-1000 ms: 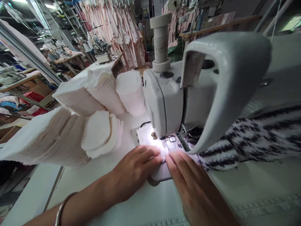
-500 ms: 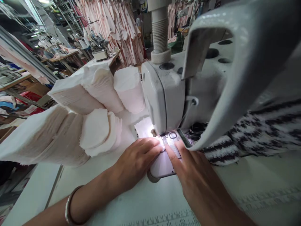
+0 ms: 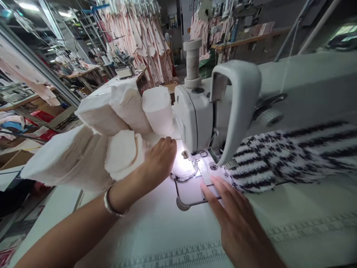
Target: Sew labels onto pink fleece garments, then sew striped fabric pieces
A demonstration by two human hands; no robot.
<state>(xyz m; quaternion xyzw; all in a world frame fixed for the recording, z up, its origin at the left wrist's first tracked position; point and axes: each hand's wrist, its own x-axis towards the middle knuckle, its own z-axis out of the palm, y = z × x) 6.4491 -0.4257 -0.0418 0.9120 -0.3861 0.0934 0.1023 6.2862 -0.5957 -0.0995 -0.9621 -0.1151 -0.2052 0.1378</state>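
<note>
A small white fabric piece (image 3: 182,165) lies under the lit needle area of the sewing machine (image 3: 192,123), its rounded front edge resting on the metal plate (image 3: 191,193). My left hand (image 3: 161,158) is closed at the left edge of this piece, knuckles up, with its fingertips hidden from me. A metal bangle circles that wrist. My right hand (image 3: 230,212) is open, its stretched fingers touching the plate just in front of the presser foot, and nothing is in it. Close to my left hand stands a short stack of cut white pieces (image 3: 121,150).
Taller stacks of white fabric (image 3: 64,156) stand left and behind. Black-and-white striped fluffy fabric (image 3: 256,163) lies under the machine arm at right. A ruler scale (image 3: 192,257) runs along the table's front. Pink garments (image 3: 147,48) hang at the back.
My left hand has moved up and left, from the fabric's front to its left side, and closed. My right hand has drawn back slightly. The fabric's rounded front edge now shows. The camera view has shifted.
</note>
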